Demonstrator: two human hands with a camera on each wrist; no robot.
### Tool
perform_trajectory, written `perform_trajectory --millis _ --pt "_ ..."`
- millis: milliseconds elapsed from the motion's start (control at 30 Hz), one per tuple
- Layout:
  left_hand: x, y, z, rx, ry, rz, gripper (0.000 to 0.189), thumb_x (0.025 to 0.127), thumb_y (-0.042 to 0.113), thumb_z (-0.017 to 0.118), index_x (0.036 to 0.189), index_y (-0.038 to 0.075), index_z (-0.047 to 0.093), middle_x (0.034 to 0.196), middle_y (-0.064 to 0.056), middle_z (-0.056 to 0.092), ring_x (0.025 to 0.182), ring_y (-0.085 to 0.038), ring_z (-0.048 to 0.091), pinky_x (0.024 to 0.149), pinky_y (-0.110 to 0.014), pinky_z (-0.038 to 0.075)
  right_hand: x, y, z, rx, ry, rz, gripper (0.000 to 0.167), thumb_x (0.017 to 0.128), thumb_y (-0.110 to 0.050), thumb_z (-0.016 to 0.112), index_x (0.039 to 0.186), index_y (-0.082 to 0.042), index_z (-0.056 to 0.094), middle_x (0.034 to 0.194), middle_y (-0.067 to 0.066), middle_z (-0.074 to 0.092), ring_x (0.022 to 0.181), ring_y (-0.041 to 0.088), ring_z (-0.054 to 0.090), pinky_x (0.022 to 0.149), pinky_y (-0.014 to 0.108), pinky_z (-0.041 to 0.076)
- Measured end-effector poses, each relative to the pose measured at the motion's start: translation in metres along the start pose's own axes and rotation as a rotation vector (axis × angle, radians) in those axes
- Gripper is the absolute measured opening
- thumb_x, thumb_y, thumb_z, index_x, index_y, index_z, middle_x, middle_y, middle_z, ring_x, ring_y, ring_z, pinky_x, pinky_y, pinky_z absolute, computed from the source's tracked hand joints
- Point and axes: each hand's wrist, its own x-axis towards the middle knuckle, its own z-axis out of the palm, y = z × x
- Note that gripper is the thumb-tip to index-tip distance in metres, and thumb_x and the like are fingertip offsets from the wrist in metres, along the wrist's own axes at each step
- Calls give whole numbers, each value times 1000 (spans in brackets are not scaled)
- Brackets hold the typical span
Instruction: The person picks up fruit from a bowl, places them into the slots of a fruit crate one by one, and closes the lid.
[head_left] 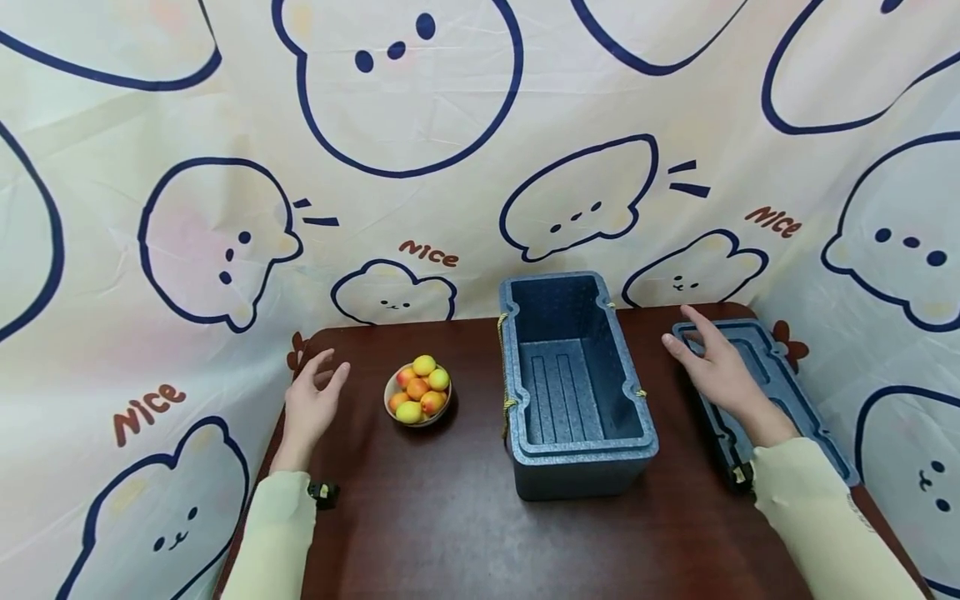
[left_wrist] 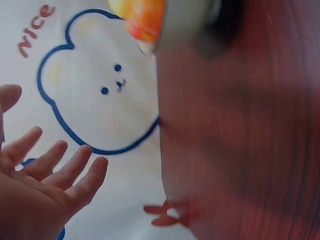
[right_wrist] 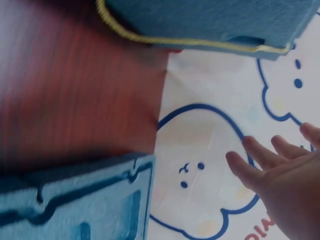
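My left hand (head_left: 311,410) hovers at the table's left side, fingers loosely bent and holding nothing. To its right stands a small bowl (head_left: 420,423) heaped with yellow and orange fruit (head_left: 417,388); part of that fruit (left_wrist: 145,17) shows at the top of the left wrist view. A blue-grey foam box (head_left: 581,467), lidless, sits right of the bowl, its inside bare. My right hand (head_left: 722,373) is over the box's lid (head_left: 780,367), fingers spread with nothing in them. The right wrist view shows the lid (right_wrist: 100,200) below and the box (right_wrist: 210,22) above.
A yellow cord (right_wrist: 190,42) runs along the box's side. The dark red-brown table (head_left: 420,517) backs onto a white printed cloth (head_left: 465,208), which also hangs at both sides. Black bands with small devices sit at both wrists.
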Motion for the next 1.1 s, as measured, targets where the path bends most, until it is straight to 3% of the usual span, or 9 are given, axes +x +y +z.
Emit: perform_trajectory --millis 200,367,600,867,1000,1100 --pt "-3 8 12 -222 1 -141 60 100 52 56 148 16 51 146 -10 55 126 -30 57 97 -49 52 -3 -16 6 122 -23 -1 77 104 -52 47 164 -17 12 166 18 20 143 51 31 103 76 31" --pt "-5 8 25 -363 -56 -261 61 101 49 56 148 12 49 145 -13 55 124 -33 59 97 -41 54 -4 -24 15 176 -53 -30 75 105 -48 47 163 -14 13 165 19 21 143 52 29 105 74 30" --pt "-6 3 48 -426 -131 -351 57 103 41 56 148 6 47 148 -20 50 130 -39 53 107 -50 45 -4 -25 29 241 -101 -51 72 106 -46 46 164 -17 14 165 18 21 143 48 31 108 68 34" --pt "-12 -9 63 -438 -178 -399 57 107 39 48 152 4 42 150 -21 47 129 -36 53 107 -50 45 -6 -32 42 322 -178 -40 69 107 -44 45 164 -18 13 165 18 19 144 47 30 108 67 36" --pt "-15 -12 69 -468 -204 -394 54 110 36 40 153 4 40 152 -22 44 132 -38 49 102 -50 48 -8 -32 48 346 -191 -22 68 108 -43 44 164 -21 14 166 16 19 145 46 27 110 69 31" --pt "-18 -12 74 -489 -224 -404 50 111 31 36 153 6 41 154 -20 43 129 -35 50 92 -42 53 -9 -31 53 343 -187 -25 66 108 -42 43 164 -20 15 167 14 18 148 43 24 112 67 27"
